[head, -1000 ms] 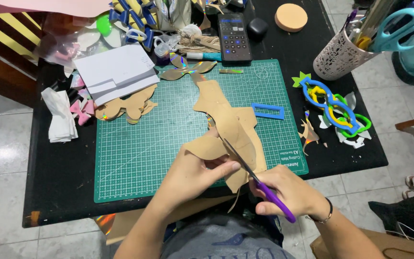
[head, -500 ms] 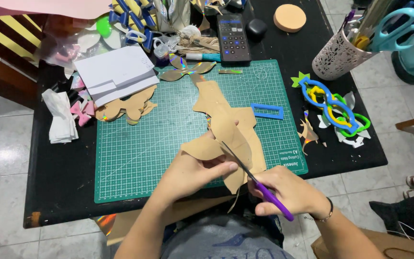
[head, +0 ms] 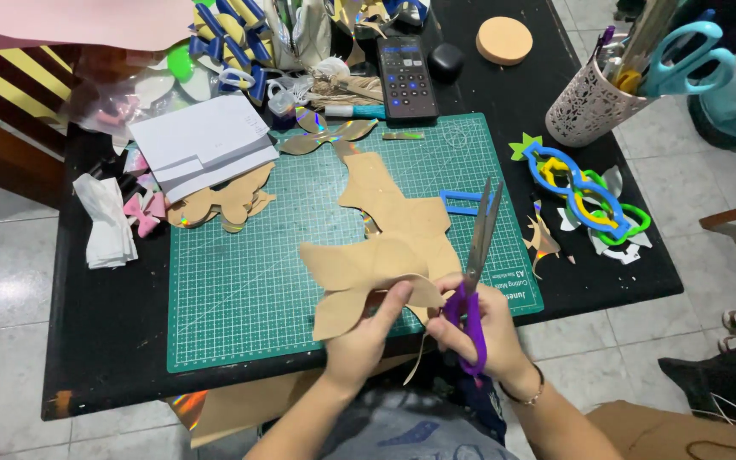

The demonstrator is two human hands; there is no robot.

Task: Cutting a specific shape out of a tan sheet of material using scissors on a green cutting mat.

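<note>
My left hand pinches a tan cardboard sheet cut into curved lobes, held over the near edge of a green cutting mat. My right hand grips purple-handled scissors. The blades are nearly closed and point away from me, just right of the cardboard and clear of it. A thin cardboard strip hangs down between my hands.
A black table carries white paper, tan offcuts, a phone, a round cork disc, a white holder with teal scissors, blue, yellow and green shaped frames and pink bows. Tiled floor surrounds it.
The scissors have come out of the cut and swung from pointing up-left to pointing away from me. The cardboard has turned in my left hand.
</note>
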